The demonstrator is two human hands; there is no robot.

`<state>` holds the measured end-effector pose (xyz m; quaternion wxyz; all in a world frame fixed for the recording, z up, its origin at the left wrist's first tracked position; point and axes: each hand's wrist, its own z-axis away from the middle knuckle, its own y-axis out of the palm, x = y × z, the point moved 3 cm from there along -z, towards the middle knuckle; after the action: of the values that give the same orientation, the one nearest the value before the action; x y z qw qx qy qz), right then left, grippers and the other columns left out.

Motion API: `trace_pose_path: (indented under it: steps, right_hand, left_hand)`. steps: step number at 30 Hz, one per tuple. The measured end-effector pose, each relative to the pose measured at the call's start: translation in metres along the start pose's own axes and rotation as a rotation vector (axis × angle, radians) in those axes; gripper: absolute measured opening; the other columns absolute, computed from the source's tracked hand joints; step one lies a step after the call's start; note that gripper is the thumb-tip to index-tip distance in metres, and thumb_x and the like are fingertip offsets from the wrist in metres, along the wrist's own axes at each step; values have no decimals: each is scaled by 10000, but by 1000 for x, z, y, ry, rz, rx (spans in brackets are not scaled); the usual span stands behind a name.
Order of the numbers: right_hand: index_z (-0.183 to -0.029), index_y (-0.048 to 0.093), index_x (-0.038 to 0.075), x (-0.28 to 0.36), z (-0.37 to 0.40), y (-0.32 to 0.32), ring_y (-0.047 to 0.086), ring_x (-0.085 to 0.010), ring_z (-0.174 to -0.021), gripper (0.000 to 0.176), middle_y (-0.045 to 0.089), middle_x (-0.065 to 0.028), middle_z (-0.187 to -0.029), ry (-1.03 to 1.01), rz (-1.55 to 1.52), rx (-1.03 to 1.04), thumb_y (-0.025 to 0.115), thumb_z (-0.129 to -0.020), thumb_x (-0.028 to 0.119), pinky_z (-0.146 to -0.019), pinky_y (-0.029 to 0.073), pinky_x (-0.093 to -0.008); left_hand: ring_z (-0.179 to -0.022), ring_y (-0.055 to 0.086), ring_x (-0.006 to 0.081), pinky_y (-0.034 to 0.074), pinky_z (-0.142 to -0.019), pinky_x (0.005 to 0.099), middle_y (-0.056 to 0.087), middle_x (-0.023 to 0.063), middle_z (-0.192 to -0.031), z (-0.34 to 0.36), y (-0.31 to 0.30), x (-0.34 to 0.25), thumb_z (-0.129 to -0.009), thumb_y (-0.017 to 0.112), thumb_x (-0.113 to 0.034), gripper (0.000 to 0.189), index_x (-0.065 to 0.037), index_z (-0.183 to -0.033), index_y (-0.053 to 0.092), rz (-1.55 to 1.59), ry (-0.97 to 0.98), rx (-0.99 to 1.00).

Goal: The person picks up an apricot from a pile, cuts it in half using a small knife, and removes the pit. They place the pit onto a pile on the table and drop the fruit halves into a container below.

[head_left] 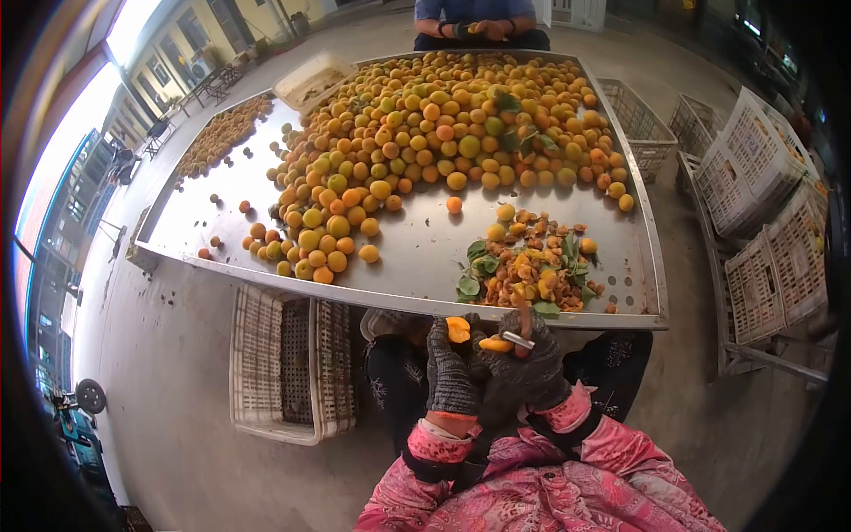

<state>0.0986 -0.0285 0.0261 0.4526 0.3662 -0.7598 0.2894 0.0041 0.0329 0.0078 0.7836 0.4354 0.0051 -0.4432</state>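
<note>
In front of the table edge, my left hand (452,377), in a dark grey knitted glove, is closed around an apricot half (458,329) with its orange flesh showing. Close beside it, my gloved right hand (534,365) grips a small metal-ended tool (519,340) and another apricot piece (495,343). One fingertip of that hand pokes bare out of the glove. Just beyond both hands, a heap of pits and torn apricot scraps (532,275) with green leaves lies on the metal table (403,262). A large pile of whole apricots (425,133) covers the table's middle and far side.
Across the table, a person (479,19) in a blue top handles fruit. A pale plastic tub (312,82) stands at the far left corner, near a patch of small brown pits (222,133). A crate (292,368) sits below left; stacked crates (753,164) stand right.
</note>
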Motion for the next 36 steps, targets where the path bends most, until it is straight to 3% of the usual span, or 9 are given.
trace_pose_path:
  steps: [1,8,11,20,22,26,28,32,36]
  right_hand:
    - [-985,524,30,-4,3,1,548,-152,-823,378,549,-33,-875,178,-245,19,743,-681,82,-716,465,-298]
    - [-998,534,23,-8,-1,-2,532,-128,-899,352,558,-42,-930,44,-321,128,722,-701,17,-800,440,-279]
    - [-1017,545,23,1,-4,-2,540,-150,-918,354,560,-43,-974,-102,-56,218,712,-705,8,-814,440,-292]
    - [-1056,550,28,-18,6,6,520,-176,-1001,357,518,-73,-1086,187,-529,193,652,-723,-46,-883,419,-311]
    - [-1066,550,35,-17,6,6,525,-188,-1002,379,529,-77,-1074,208,-506,175,655,-712,-50,-874,423,-315]
    - [-1094,547,43,-21,6,4,530,-197,-1002,404,537,-86,-1078,101,-286,216,656,-714,-42,-862,426,-314]
    - [-1114,544,44,-7,1,4,539,-203,-979,407,557,-90,-1061,-44,-170,259,665,-728,-3,-848,429,-310]
    - [-1147,521,42,-7,1,-6,549,-194,-969,419,576,-85,-1043,-19,-42,282,660,-752,31,-846,428,-288]
    - [-1095,519,42,2,0,-26,590,-175,-724,335,593,-86,-919,369,-653,67,622,-777,28,-641,487,-270]
  left_hand:
    - [-567,539,130,367,-399,188,587,32,-740,8,3,-6,-862,483,-390,360,-66,-1003,555,-36,-10,-18]
    - [-638,552,158,450,-523,230,569,72,-769,-8,-20,-11,-870,477,-348,350,-39,-1020,544,0,128,295]
    - [-667,556,176,474,-595,247,566,92,-792,-12,-37,-14,-874,473,-324,335,-37,-1038,532,-79,149,152]
    - [-641,552,189,476,-480,279,560,86,-883,-28,-77,-19,-906,448,-326,324,-43,-1062,469,-268,107,-65]
    - [-717,559,173,489,-583,253,555,84,-944,-34,-76,-19,-919,445,-300,356,-31,-1152,438,-278,108,227]
    - [-827,547,128,469,-727,227,547,67,-998,8,-33,-2,-919,462,-273,405,-20,-1231,410,-431,135,286]
    - [-904,519,97,422,-833,214,536,48,-1041,17,-23,3,-915,464,-200,411,-18,-1276,390,-519,317,368]
    - [-891,529,106,444,-814,237,534,53,-1044,18,-5,2,-897,466,-142,377,-20,-1251,424,-448,332,326]
    - [-819,554,145,492,-708,285,540,70,-1008,12,-4,1,-904,440,-185,380,-50,-1259,423,-151,179,426]
